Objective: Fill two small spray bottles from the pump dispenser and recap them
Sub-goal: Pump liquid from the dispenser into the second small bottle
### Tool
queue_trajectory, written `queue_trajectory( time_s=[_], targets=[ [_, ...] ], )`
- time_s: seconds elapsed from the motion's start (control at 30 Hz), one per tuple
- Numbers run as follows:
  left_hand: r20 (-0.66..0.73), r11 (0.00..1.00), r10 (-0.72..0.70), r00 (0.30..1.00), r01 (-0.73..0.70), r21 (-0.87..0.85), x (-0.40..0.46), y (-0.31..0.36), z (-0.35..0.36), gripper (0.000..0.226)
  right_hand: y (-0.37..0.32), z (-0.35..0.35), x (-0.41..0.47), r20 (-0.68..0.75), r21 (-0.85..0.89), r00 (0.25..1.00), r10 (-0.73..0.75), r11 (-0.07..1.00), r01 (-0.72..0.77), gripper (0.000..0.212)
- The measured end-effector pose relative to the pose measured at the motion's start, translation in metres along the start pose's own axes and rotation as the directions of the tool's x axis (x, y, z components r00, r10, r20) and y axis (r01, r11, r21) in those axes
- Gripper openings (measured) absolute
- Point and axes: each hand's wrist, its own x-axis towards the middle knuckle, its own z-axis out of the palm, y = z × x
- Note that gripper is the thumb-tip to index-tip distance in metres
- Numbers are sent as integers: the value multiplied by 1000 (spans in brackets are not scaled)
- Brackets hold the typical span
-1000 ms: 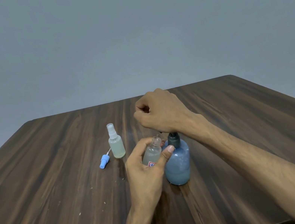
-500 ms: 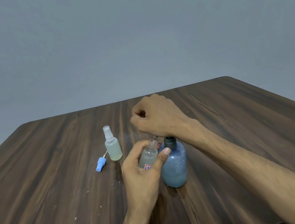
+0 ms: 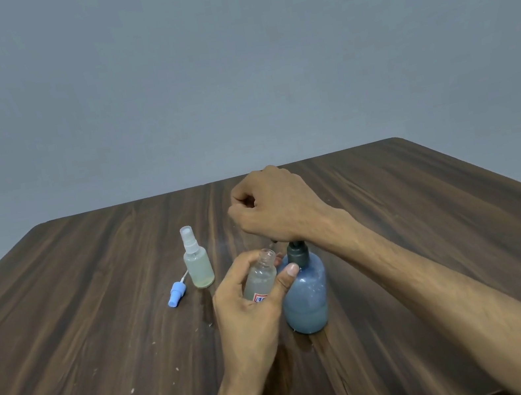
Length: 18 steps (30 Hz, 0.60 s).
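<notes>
two hands meet over the dark wooden table (image 3: 67, 335): the left hand (image 3: 250, 317) wraps its fingers and thumb round an uncapped small spray bottle (image 3: 261, 279), tilting its open neck just beside the spout of the blue pump dispenser (image 3: 306, 297), while the right hand (image 3: 275, 208), curled into a fist, presses down on the pump head. off to the left a capped spray bottle (image 3: 197, 260) stands upright, with a loose blue spray cap (image 3: 175, 294) lying just beside it.

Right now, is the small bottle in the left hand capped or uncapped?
Uncapped. The small bottle, gripped by the left hand, shows a bare threaded neck; a blue spray cap lies on the table.
</notes>
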Motion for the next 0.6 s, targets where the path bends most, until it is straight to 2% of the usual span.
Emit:
queue_trajectory(
  time_s=[0.6],
  targets=[
    [18, 1000, 7, 1000, -7, -5, 0, 1, -1, 15, -2, 3, -2, 24, -11, 1000, 6, 1000, -6, 32]
  ],
)
